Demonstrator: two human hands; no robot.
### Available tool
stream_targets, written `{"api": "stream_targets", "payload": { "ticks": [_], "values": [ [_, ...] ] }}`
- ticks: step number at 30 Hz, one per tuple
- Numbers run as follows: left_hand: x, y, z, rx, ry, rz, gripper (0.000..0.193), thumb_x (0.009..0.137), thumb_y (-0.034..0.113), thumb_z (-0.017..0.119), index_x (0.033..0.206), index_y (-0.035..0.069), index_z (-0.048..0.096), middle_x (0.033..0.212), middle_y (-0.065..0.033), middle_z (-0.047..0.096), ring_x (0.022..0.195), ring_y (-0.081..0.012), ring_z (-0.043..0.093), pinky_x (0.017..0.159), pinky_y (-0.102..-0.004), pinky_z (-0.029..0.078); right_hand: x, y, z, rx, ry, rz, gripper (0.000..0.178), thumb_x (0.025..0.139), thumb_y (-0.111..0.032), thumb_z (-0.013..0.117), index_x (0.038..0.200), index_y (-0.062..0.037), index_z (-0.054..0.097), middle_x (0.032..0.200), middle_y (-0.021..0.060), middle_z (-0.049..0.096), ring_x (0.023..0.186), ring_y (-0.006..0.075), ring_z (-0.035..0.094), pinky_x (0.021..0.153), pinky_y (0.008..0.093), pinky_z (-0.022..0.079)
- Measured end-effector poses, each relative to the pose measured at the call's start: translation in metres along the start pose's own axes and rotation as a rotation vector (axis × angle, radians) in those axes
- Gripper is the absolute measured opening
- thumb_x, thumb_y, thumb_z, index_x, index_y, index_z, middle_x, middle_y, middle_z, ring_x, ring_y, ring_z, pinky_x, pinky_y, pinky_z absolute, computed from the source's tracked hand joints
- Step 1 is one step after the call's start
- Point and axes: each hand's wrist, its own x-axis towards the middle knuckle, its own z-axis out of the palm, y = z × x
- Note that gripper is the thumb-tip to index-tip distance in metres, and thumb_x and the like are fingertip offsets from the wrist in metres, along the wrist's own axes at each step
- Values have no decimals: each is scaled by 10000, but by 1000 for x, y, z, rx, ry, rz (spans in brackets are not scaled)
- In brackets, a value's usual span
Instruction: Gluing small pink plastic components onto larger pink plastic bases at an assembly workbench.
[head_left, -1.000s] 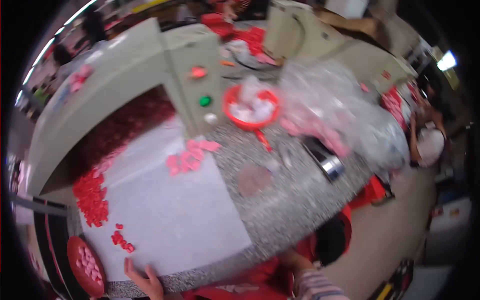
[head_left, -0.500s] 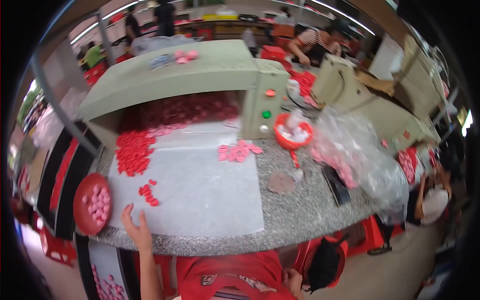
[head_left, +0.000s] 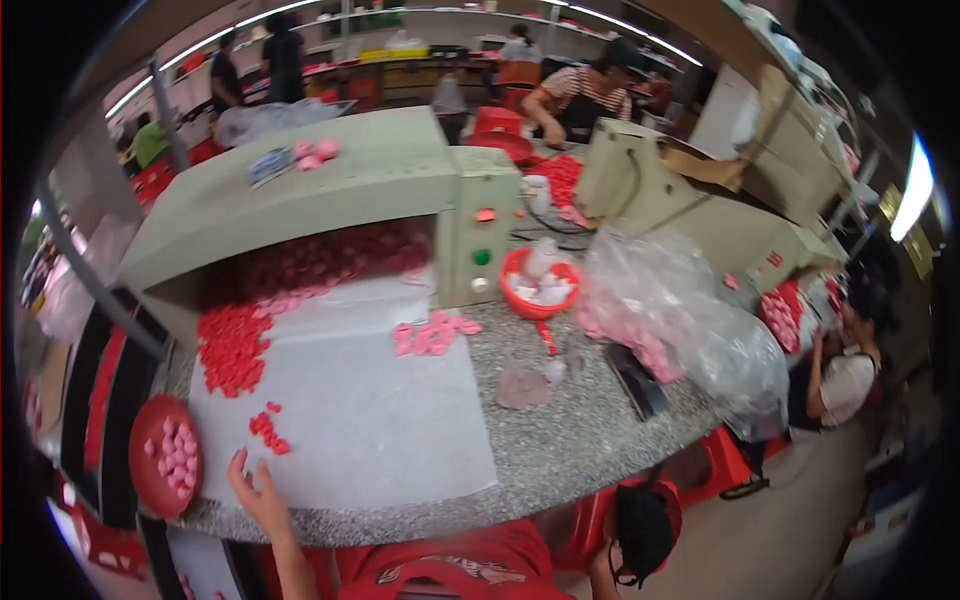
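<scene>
Over the front left of a white sheet (head_left: pixel 380 440), my left hand (head_left: pixel 260 500) is held with fingers apart and nothing in them. Just beyond its fingertips lies a small cluster of red pieces (head_left: pixel 268 430). Farther back is a larger pile of red pieces (head_left: pixel 232 350). A red bowl (head_left: pixel 143 490) of pink balls (head_left: pixel 178 460) sits to the hand's left. Flat pink pieces (head_left: pixel 436 333) rest at the sheet's far right. Low by my right side, my right hand (head_left: pixel 604 572) is close to a black bag-like thing (head_left: pixel 643 530); its fingers are hidden.
A grey-green tunnel machine (head_left: pixel 300 190) stands over the sheet's far end, with pieces inside. On the speckled counter (head_left: pixel 560 430) are an orange-red basket (head_left: pixel 540 290), a dark phone-like slab (head_left: pixel 635 380) and clear plastic bags (head_left: pixel 690 320). A person in stripes (head_left: pixel 590 95) works behind.
The whole view has shifted, so the counter appears lower and farther left. My left hand stays open near the red cluster. My right hand appears lower, beside the black thing.
</scene>
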Motion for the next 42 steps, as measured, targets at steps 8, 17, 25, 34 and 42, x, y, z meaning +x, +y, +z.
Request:
{"api": "stream_targets", "payload": {
  "ticks": [8,17,25,34,42],
  "values": [
    [21,-23,33,-47,-135,-6,333,743,36,616,1066,34,535,934,-113,516,769,-211,526,632,-288,460,8,-63,-37,-14,-208,-767,263,844,-232,494,968,-37,620,886,158,640,776,281,609,713,366,469],
    [27,5,43,125,-297,70,329,659,42,703,968,44,591,856,-91,525,632,-190,551,538,-286,452,-139,-177,-215,10,-947,-784,273,765,-228,622,996,-83,642,872,134,653,731,250,617,714,361,476],
    [40,9,46,93,-401,183,231,698,-16,647,924,13,612,842,-102,537,622,-192,564,551,-269,451,-107,-286,-209,854,-414,-656,181,806,-61,580,967,21,574,783,60,624,632,98,557,594,222,463],
    [43,43,76,-364,-463,-161,225,863,52,501,1070,-24,548,893,-78,586,737,-131,588,641,-240,469,-109,-327,-162,904,26,-934,113,752,-4,605,854,-20,558,761,55,543,599,115,529,559,226,430],
    [22,89,135,-512,-1003,-412,214,834,52,566,1043,3,567,786,-63,614,666,-118,594,593,-242,498,-185,-403,-133,729,-576,-1287,316,744,-54,643,1053,-30,583,859,86,588,704,139,602,606,238,494]
  ]
}}
